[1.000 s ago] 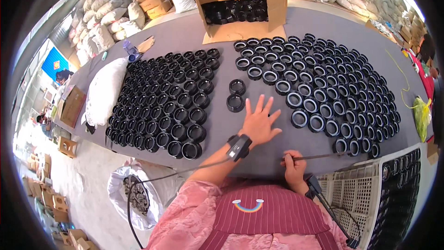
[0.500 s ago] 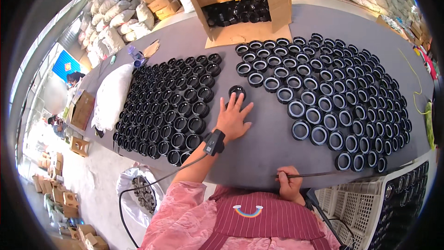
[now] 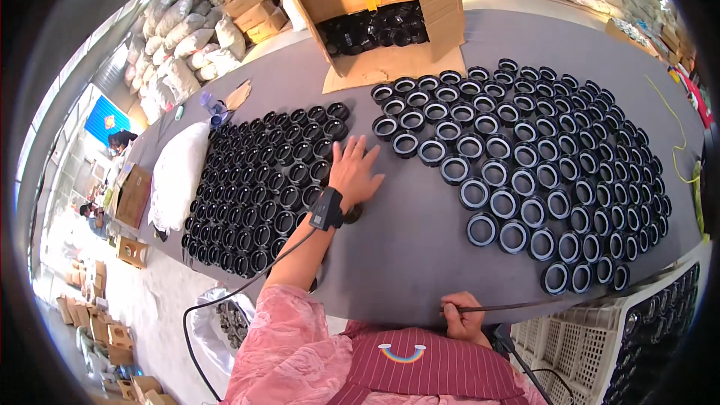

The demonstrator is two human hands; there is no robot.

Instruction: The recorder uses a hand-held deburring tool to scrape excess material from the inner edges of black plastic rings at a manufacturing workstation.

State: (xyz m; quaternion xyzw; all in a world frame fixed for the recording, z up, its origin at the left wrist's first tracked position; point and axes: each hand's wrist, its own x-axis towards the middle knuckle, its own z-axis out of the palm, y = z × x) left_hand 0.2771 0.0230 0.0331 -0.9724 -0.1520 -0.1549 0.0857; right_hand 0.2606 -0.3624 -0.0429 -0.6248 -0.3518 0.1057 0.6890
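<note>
My left hand (image 3: 355, 174), fingers outstretched and slightly spread, is over the table at the right edge of a block of glossy black round caps (image 3: 259, 172). It hides some of the caps at that edge, and whether a fingertip touches one I cannot tell. On the table's right half lie many black rings (image 3: 523, 154) with pale grey inner rims, in slanting rows. Low at the table's near edge, my right hand (image 3: 463, 316) is closed around a thin dark rod (image 3: 517, 305) that points to the right.
An open cardboard box (image 3: 439, 11) full of black round parts lies at the table's far side. A white sack (image 3: 178, 176) rests at the left. Grey crates (image 3: 570, 337) stand below the near right edge. A black cable (image 3: 259, 277) runs from my left wrist.
My left hand has moved left from mid-table to the left block's edge. The single cap under its fingertips no longer shows at that spot. My right hand keeps its hold on the rod.
</note>
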